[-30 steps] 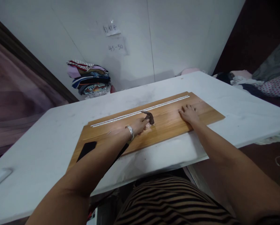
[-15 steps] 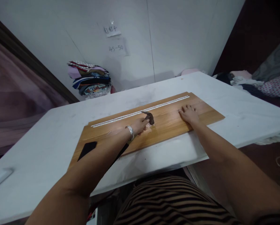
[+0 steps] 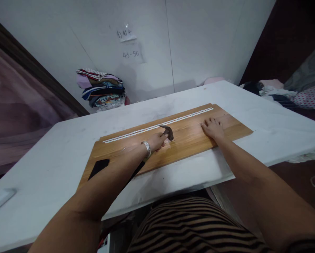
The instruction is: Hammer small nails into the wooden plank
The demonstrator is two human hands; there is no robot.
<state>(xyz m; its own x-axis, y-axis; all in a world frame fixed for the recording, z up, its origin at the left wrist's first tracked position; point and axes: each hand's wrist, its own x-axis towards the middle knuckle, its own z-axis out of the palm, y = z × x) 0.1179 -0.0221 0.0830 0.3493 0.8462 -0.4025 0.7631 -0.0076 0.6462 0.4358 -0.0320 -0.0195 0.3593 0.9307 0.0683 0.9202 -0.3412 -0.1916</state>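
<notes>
White counter (image 3: 41, 154) before a pale wall (image 3: 204, 42), with folded cloth (image 3: 103, 88) stacked at its far edge. A wooden board (image 3: 189, 140) lies nearer the front edge, white surface extending to either side and behind. Left hand (image 3: 156, 141): closed around a hammer (image 3: 169, 133), its head at the board's middle. Right hand (image 3: 213, 128): open, fingers spread on the board, gripping nothing.

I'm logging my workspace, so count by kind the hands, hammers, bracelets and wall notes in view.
Hands: 2, left hand and right hand
Hammers: 1, the hammer in the left hand
Bracelets: 1, the bracelet on the left wrist
Wall notes: 2, upper note and lower note
Total: 6
</notes>
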